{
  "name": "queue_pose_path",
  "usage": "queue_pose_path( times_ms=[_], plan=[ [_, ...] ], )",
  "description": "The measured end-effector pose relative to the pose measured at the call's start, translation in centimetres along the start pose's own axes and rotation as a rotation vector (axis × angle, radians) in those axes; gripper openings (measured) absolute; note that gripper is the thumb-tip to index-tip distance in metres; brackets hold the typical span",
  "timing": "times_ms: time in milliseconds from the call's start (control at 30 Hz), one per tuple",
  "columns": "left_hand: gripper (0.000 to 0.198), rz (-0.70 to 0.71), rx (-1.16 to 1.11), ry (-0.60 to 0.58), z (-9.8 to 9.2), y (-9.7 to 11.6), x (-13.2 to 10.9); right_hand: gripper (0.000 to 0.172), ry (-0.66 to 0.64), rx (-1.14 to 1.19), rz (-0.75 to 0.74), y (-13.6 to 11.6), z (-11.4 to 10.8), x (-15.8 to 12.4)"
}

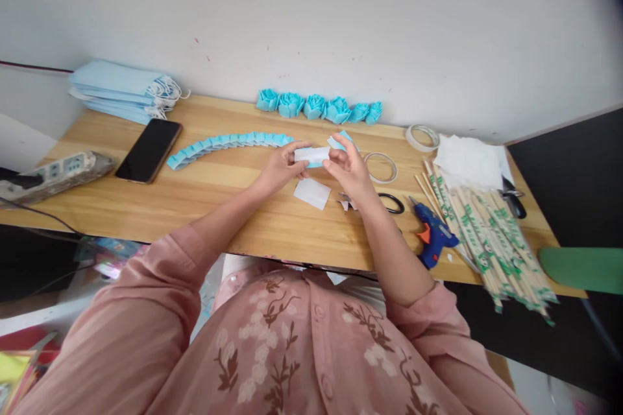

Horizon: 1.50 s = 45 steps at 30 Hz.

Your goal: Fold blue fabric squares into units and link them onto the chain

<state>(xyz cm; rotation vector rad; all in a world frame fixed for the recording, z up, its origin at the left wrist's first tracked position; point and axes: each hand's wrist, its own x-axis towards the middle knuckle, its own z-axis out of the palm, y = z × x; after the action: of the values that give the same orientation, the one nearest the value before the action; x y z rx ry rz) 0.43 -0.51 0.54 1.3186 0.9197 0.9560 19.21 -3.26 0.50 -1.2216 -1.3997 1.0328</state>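
Observation:
Both my hands meet over the middle of the wooden table [228, 207]. My left hand [281, 167] and my right hand [348, 168] pinch the two ends of a small white and light-blue folded strip [311, 155] held just above the tabletop. A white rectangular piece [312, 193] lies on the table right below the strip. A long curved row of folded light-blue pieces [228, 141] stretches to the left of my left hand.
Several blue fabric roses [318, 107] line the wall. A stack of blue face masks [119, 94], a phone [148, 149] and a power strip [51, 174] lie left. Tape rolls [380, 167], scissors [389, 202], a blue glue gun [433, 233], wrapped chopsticks [481, 233] and white tissue [467, 159] lie right.

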Motion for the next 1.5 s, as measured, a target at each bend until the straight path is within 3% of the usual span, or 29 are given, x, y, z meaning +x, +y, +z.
queue_pose_path(
  times_ms=[100, 233, 367, 467, 533, 633, 833, 967, 1100, 1300, 1500],
  plan=[
    [0.048, 0.035, 0.074, -0.008, 0.2, 0.3, -0.3, 0.072, -0.059, -0.033, 0.006, 0.1, 0.1, 0.0],
    [0.049, 0.069, 0.060, 0.014, 0.3, 0.6, -0.4, 0.068, -0.074, -0.032, 0.073, 0.0, 0.4, -0.2],
    [0.056, 0.079, -0.109, 0.061, 0.1, 0.4, -0.2, 0.069, -0.099, 0.065, 0.113, -0.3, 0.8, -0.4],
    [0.067, 0.018, -0.300, 0.001, 0.0, 0.2, -0.1, 0.073, -0.079, 0.088, 0.109, -0.5, 0.9, -0.5],
    [0.061, -0.035, -0.367, -0.053, 0.0, 0.1, -0.1, 0.074, -0.044, 0.097, 0.082, -0.5, 0.9, -0.6],
    [0.046, -0.065, -0.285, -0.080, 0.2, 0.0, -0.3, 0.073, -0.015, 0.086, 0.038, -0.4, 0.9, -0.5],
    [0.037, -0.036, -0.013, 0.018, 0.2, 0.0, -0.5, 0.061, -0.033, 0.024, 0.024, 0.0, 1.0, -0.5],
    [0.038, -0.048, 0.021, 0.012, 0.1, -0.1, -0.4, 0.049, -0.001, 0.013, -0.003, 0.1, 0.8, -0.4],
    [0.039, -0.055, 0.010, 0.029, 0.1, -0.1, -0.3, 0.047, 0.035, -0.006, 0.008, -0.4, 0.8, -0.6],
    [0.039, -0.063, -0.164, 0.052, 0.0, -0.1, -0.1, 0.040, 0.066, 0.027, -0.031, -1.4, 0.7, -0.9],
    [0.035, -0.072, -0.416, 0.012, -0.2, 0.2, -0.1, 0.042, 0.045, 0.054, -0.038, -0.5, 0.7, -0.5]
  ],
)
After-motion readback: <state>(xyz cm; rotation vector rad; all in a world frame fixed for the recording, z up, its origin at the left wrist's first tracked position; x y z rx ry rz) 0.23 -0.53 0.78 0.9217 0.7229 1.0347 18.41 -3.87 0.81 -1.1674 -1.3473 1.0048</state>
